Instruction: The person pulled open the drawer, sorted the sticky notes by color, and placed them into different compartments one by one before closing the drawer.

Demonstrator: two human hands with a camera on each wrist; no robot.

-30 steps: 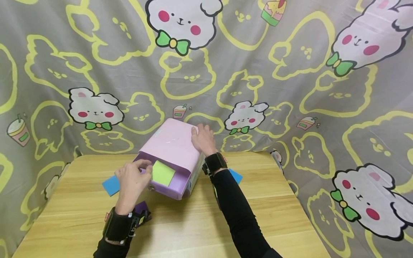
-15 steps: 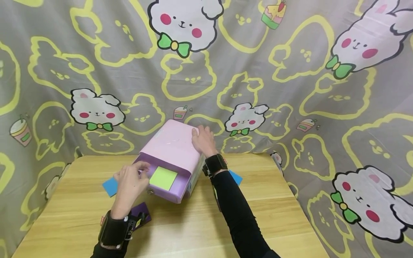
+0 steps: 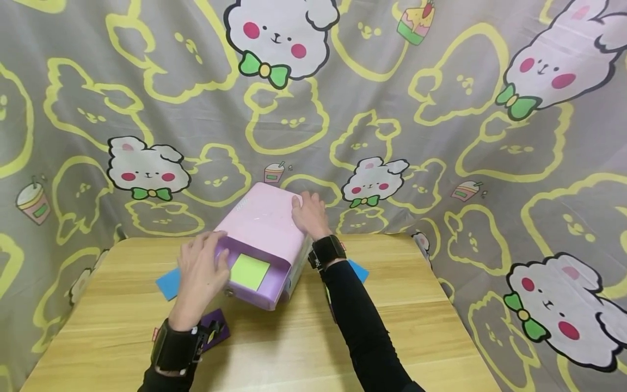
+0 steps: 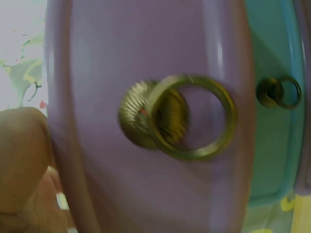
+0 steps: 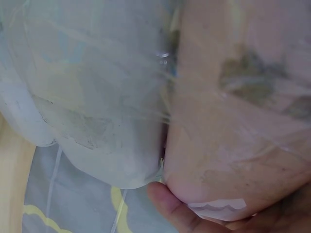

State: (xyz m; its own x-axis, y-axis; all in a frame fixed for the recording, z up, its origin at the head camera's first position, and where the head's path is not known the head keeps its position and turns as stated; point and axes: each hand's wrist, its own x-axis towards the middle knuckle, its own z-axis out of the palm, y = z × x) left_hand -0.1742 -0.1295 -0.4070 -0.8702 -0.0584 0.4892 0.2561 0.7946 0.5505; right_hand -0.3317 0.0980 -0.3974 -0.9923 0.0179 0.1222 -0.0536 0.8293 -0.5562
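A pink drawer box (image 3: 264,218) stands at the back of the table with its purple drawer (image 3: 266,296) pulled partly out. Inside the drawer lies a lime-green square of paper (image 3: 250,272). My left hand (image 3: 202,267) is at the drawer's left side, thumb and forefinger apart, nothing between them. In the left wrist view, its thumb (image 4: 22,155) is beside the drawer front's edge, near a brass ring pull (image 4: 194,155); a teal drawer (image 4: 272,150) with a smaller ring adjoins it. My right hand (image 3: 311,215) grips the box's back right corner, fingers over the edge.
A blue square (image 3: 168,284) lies left of the box and another blue piece (image 3: 359,269) shows beyond the right forearm. A purple square (image 3: 215,329) lies by the left wrist. A patterned curtain (image 3: 294,120) hangs close behind the wooden table (image 3: 392,305).
The lime-green paper, tilted by my left fingers a second ago, now lies flat in the drawer. My left hand has let go and spread its fingers at the drawer's side. The right hand stays put.
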